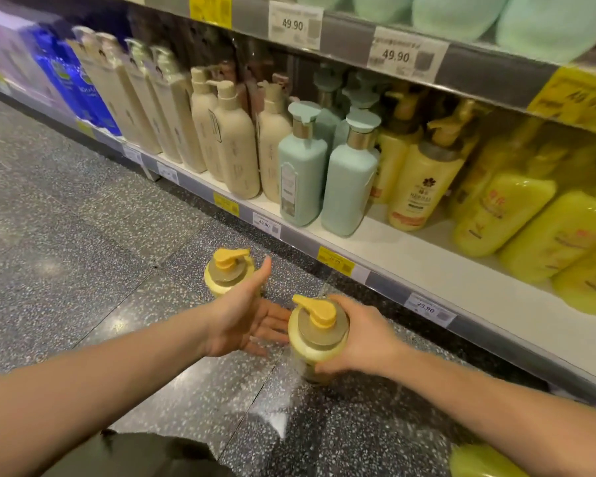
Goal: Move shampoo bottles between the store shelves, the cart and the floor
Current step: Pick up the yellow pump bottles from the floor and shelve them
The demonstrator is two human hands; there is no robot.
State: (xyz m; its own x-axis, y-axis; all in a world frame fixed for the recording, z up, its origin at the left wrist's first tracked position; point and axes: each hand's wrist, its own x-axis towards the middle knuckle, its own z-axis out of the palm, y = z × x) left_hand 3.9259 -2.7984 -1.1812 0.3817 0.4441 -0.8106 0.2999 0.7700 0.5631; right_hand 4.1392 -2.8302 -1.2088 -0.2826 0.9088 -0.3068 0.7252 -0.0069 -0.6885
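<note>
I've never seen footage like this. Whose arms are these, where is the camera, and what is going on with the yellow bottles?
There is no machine here: the arms belong to a person, and the single picture comes from a wide-angle camera worn on their head, looking forward and down. That is why the shelf looks bent.

The right hand grips a yellow pump bottle around its shoulder, low over the speckled floor; whether its base touches the floor is hard to tell. The left hand is open beside it and holds nothing. A second yellow bottle stands on the floor just behind that hand.

The bottom shelf carries beige, pale green and yellow bottles in rows, with an empty stretch at its front, and price tags run along its edge.
</note>
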